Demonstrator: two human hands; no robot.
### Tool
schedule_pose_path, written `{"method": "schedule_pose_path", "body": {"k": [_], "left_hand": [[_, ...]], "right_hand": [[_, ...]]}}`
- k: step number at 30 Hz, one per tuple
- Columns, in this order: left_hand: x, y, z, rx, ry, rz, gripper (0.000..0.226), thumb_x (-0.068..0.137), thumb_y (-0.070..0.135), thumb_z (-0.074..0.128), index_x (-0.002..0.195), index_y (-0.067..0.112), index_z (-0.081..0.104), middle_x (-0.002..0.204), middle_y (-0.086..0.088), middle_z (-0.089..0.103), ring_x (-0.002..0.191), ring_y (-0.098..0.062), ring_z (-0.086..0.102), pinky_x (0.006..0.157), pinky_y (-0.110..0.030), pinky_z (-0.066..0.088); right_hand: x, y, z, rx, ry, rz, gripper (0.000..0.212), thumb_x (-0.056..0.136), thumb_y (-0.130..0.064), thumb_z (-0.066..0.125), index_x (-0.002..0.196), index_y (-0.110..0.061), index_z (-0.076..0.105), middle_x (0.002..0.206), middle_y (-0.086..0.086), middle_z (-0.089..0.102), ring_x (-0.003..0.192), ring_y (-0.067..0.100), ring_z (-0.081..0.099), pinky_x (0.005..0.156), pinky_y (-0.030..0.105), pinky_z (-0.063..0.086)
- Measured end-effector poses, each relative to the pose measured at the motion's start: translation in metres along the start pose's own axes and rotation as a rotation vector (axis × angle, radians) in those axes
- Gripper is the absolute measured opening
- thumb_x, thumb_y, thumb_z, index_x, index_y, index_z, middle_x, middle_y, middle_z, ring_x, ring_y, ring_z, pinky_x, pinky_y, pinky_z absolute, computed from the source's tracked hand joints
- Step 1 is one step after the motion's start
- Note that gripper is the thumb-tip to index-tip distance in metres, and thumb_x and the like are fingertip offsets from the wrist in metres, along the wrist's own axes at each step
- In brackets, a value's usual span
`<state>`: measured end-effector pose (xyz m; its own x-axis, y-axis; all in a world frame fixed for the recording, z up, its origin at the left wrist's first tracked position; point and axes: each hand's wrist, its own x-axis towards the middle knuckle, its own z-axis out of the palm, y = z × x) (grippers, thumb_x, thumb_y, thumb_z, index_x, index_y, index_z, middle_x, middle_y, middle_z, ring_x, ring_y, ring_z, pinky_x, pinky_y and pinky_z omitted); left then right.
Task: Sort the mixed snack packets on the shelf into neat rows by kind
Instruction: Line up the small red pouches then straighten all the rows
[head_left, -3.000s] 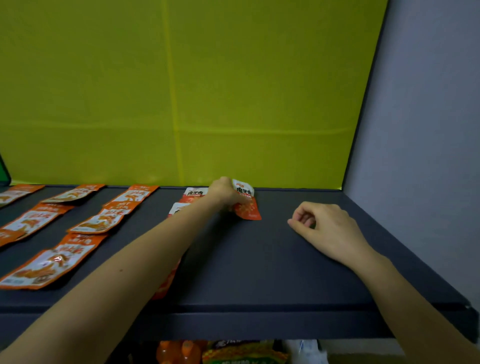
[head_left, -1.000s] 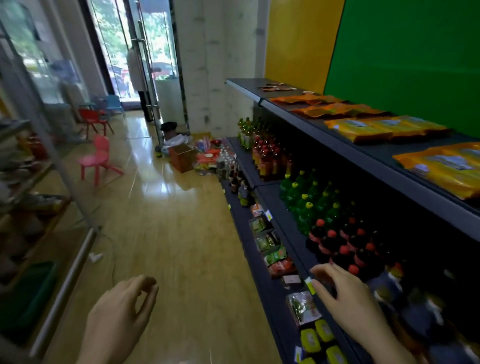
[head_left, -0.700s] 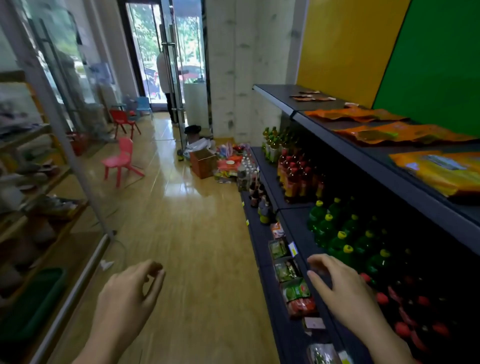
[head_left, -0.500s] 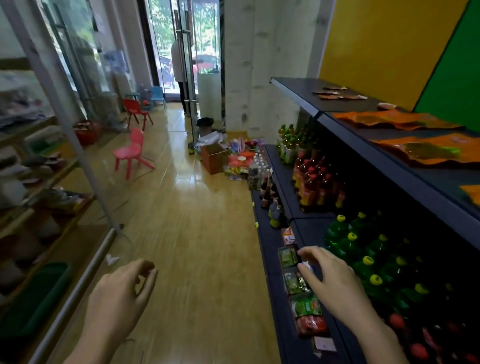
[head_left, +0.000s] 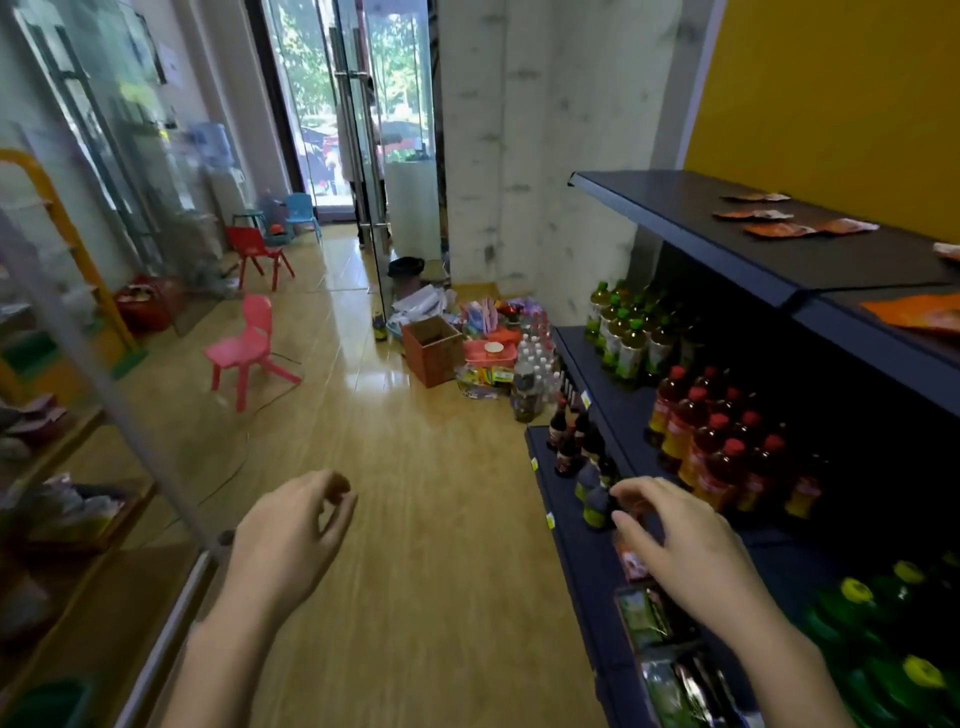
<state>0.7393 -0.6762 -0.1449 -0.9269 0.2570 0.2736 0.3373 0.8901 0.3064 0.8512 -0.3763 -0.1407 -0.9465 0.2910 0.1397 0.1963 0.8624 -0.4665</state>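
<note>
Glossy wood-look floor (head_left: 415, 467), smooth, mirroring the daylight. Matt dark shelf (head_left: 727, 218), seemingly painted metal. Shiny crinkled snack packets (head_left: 769, 214), foil-like film. Clear plastic bottles (head_left: 696, 431) with smooth red caps; more with green caps (head_left: 618, 312). Moulded pink plastic chair (head_left: 244, 345), slight sheen. Plain matt cardboard box (head_left: 431, 348). Glass door (head_left: 358, 119), polished metal frame. Rough, mottled pale pillar (head_left: 545, 130). Flat matt yellow wall (head_left: 831, 93). Bare skin on both hands, left hand (head_left: 291, 535), right hand (head_left: 685, 551).

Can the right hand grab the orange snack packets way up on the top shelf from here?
Probably not. The right hand hangs low by the bottom shelf, and the orange snack packets lie far ahead on the top shelf.
</note>
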Motion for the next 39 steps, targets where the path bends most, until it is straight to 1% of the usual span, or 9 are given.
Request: {"method": "schedule_pose_path", "body": {"k": [3, 10, 13, 20, 24, 28, 33, 36, 39], "left_hand": [[0.071, -0.004, 0.008, 0.028, -0.010, 0.093, 0.019, 0.091, 0.037, 0.049, 0.098, 0.024, 0.061, 0.084, 0.014, 0.058, 0.071, -0.006, 0.052, 0.054, -0.012, 0.029], [0.202, 0.002, 0.054, 0.032, -0.154, 0.277, 0.028, 0.094, 0.047, 0.038, 0.109, 0.030, 0.055, 0.098, 0.014, 0.064, 0.089, -0.005, 0.061, 0.072, -0.020, 0.048], [0.255, 0.012, 0.078, 0.002, -0.165, 0.340, 0.029, 0.094, 0.048, 0.038, 0.110, 0.031, 0.055, 0.099, 0.015, 0.064, 0.090, -0.004, 0.061, 0.074, -0.020, 0.049], [0.415, 0.061, 0.110, -0.025, -0.053, 0.533, 0.020, 0.093, 0.044, 0.042, 0.101, 0.031, 0.055, 0.083, 0.016, 0.055, 0.068, -0.001, 0.047, 0.051, -0.012, 0.031], [0.504, 0.100, 0.114, -0.138, 0.043, 0.646, 0.022, 0.090, 0.044, 0.047, 0.091, 0.025, 0.059, 0.081, 0.011, 0.061, 0.070, -0.006, 0.056, 0.058, -0.021, 0.045], [0.560, 0.156, 0.121, -0.281, 0.043, 0.801, 0.023, 0.090, 0.042, 0.048, 0.094, 0.022, 0.061, 0.080, 0.009, 0.060, 0.071, -0.010, 0.056, 0.062, -0.029, 0.050], [0.605, 0.253, 0.147, -0.450, -0.029, 1.004, 0.026, 0.090, 0.042, 0.047, 0.093, 0.021, 0.062, 0.078, 0.009, 0.056, 0.075, -0.016, 0.057, 0.064, -0.030, 0.045], [0.620, 0.325, 0.167, -0.528, -0.101, 1.097, 0.024, 0.091, 0.039, 0.049, 0.095, 0.018, 0.061, 0.087, 0.005, 0.060, 0.087, -0.019, 0.058, 0.071, -0.032, 0.044], [0.630, 0.395, 0.181, -0.501, -0.272, 1.179, 0.028, 0.094, 0.037, 0.043, 0.096, 0.014, 0.059, 0.100, -0.006, 0.065, 0.098, -0.028, 0.058, 0.079, -0.036, 0.044]], "right_hand": [[0.053, -0.008, 0.003, 0.007, 0.042, 0.044, 0.025, 0.093, -0.035, 0.049, 0.117, -0.031, 0.055, 0.110, -0.018, 0.057, 0.104, 0.002, 0.053, 0.083, 0.022, 0.047], [0.158, -0.003, 0.013, -0.031, 0.048, 0.153, 0.025, 0.094, -0.034, 0.049, 0.117, -0.028, 0.055, 0.111, -0.016, 0.057, 0.104, 0.002, 0.054, 0.081, 0.016, 0.043], [0.206, 0.004, 0.018, -0.047, 0.066, 0.170, 0.023, 0.094, -0.033, 0.049, 0.116, -0.029, 0.054, 0.110, -0.016, 0.056, 0.103, 0.002, 0.053, 0.080, 0.016, 0.043], [0.347, 0.024, -0.012, -0.093, 0.241, 0.190, 0.021, 0.092, -0.037, 0.050, 0.111, -0.034, 0.057, 0.109, -0.020, 0.057, 0.103, 0.005, 0.055, 0.083, 0.027, 0.049], [0.420, 0.031, -0.050, -0.079, 0.406, 0.166, 0.019, 0.091, -0.030, 0.054, 0.108, -0.028, 0.060, 0.108, -0.013, 0.061, 0.103, 0.010, 0.058, 0.088, 0.035, 0.050], [0.456, 0.046, -0.090, -0.128, 0.527, 0.227, 0.020, 0.092, -0.026, 0.052, 0.110, -0.024, 0.061, 0.110, -0.009, 0.062, 0.104, 0.011, 0.057, 0.091, 0.033, 0.047], [0.465, 0.085, -0.134, -0.286, 0.666, 0.461, 0.022, 0.093, -0.026, 0.052, 0.112, -0.023, 0.061, 0.112, -0.002, 0.064, 0.098, 0.018, 0.057, 0.076, 0.029, 0.041], [0.463, 0.114, -0.155, -0.353, 0.805, 0.678, 0.019, 0.091, -0.027, 0.052, 0.106, -0.025, 0.063, 0.110, -0.001, 0.067, 0.102, 0.027, 0.060, 0.084, 0.038, 0.049], [0.462, 0.138, -0.174, -0.371, 0.778, 0.932, 0.020, 0.089, -0.030, 0.053, 0.105, -0.023, 0.064, 0.111, 0.006, 0.067, 0.104, 0.031, 0.059, 0.085, 0.039, 0.048]]}}
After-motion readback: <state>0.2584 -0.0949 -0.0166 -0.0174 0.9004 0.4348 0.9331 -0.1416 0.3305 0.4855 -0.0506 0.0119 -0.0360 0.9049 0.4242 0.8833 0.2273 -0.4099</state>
